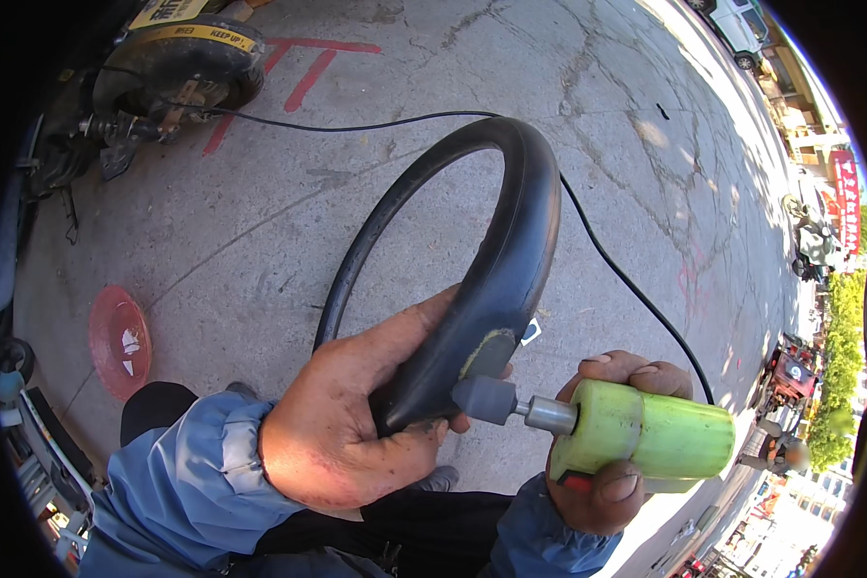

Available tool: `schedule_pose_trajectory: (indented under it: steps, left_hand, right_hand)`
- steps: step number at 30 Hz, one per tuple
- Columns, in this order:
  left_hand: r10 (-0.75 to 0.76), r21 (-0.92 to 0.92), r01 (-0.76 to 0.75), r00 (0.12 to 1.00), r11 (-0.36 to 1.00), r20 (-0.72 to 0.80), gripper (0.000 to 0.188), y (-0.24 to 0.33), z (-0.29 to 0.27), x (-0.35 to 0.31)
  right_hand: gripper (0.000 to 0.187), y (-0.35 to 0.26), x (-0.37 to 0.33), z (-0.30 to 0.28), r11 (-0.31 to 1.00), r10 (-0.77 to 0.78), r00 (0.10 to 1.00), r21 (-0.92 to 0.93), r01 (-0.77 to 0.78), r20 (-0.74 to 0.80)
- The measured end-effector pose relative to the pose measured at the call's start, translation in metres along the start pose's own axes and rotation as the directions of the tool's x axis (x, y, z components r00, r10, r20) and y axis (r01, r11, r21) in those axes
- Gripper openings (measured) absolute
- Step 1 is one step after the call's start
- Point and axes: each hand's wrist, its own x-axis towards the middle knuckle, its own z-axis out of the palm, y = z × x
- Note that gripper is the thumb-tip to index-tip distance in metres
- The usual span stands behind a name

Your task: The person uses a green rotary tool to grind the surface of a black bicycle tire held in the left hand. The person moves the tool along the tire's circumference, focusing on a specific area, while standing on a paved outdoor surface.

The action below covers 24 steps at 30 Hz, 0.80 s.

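Observation:
A black rubber inner tube [525,212] stands up as a loop before me, its lower end gripped by my left hand [352,414]. Fingers of that hand curl round behind the tube, and the thumb side lies along its inner edge. On the tube's right face shows a dull, roughened oval patch [491,354] with a pale rim. My right hand [607,491] is closed round a yellow-green rotary grinder [650,433]. The grinder's grey conical tip [484,399] is at the lower edge of the roughened patch; whether it is spinning, I cannot tell.
A black cable [636,284] runs across the concrete ground past the tube. A wheel with a dark fender [178,67] stands at far left. On the left sits a pink basin [116,332] with white scraps. Parked vehicles, including a white one [737,29], line the far right.

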Motion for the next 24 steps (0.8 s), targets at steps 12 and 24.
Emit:
schedule_pose_trajectory:
  steps: [12, 24]
  left_hand:
    - [0.002, 0.044, -0.004, 0.999, 0.999, 0.036, 0.076, 0.008, -0.001, -0.001]
    - [0.034, 0.056, -0.036, 0.999, 0.998, 0.029, 0.079, 0.004, 0.002, 0.0]
  right_hand:
    - [0.071, -0.001, 0.003, -0.002, 0.998, -0.03, 0.996, 0.047, 0.034, -0.085]
    - [0.071, 0.003, 0.003, -0.015, 0.991, -0.12, 0.989, -0.067, 0.115, -0.082]
